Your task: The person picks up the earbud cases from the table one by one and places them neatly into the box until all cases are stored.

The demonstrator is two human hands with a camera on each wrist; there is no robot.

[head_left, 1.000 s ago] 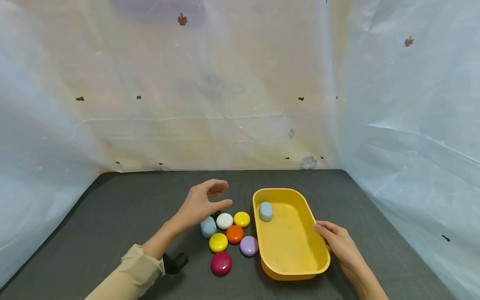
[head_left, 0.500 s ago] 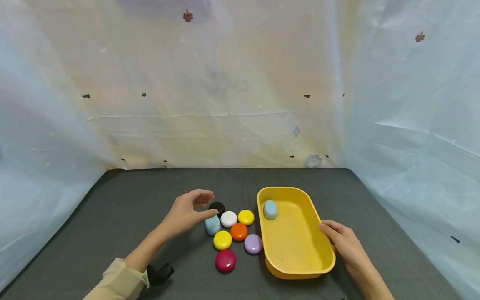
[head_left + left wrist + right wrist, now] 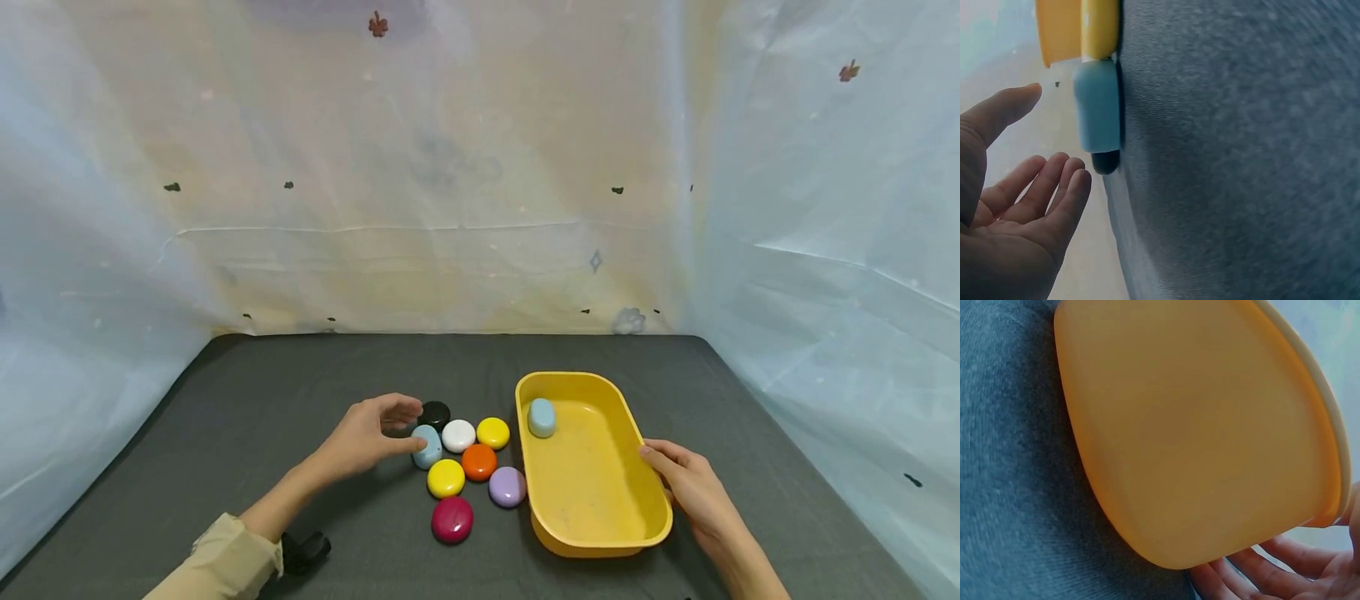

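Note:
My left hand (image 3: 363,436) is beside a light blue rounded block (image 3: 430,455) on the table, thumb and fingers spread apart. The left wrist view shows a gap between that hand and the block (image 3: 1099,106). A black round piece (image 3: 434,414) lies just beyond the fingertips. With my right hand (image 3: 690,487) I grip the right rim of a yellow tub (image 3: 588,500), thumb on top and fingers against the outer wall. Inside the tub, near its far left corner, sits another light blue block (image 3: 542,417).
Between left hand and tub lie a white piece (image 3: 458,436), two yellow ones, an orange piece (image 3: 479,462), a purple piece (image 3: 507,487) close to the tub wall, and a crimson piece (image 3: 452,520) nearest me. Plastic sheeting (image 3: 450,167) encloses the dark cloth-covered table.
My left hand has moved left and lower, coming down beside the light blue block and uncovering the black piece. The right hand keeps its grip on the tub; the view has shifted slightly.

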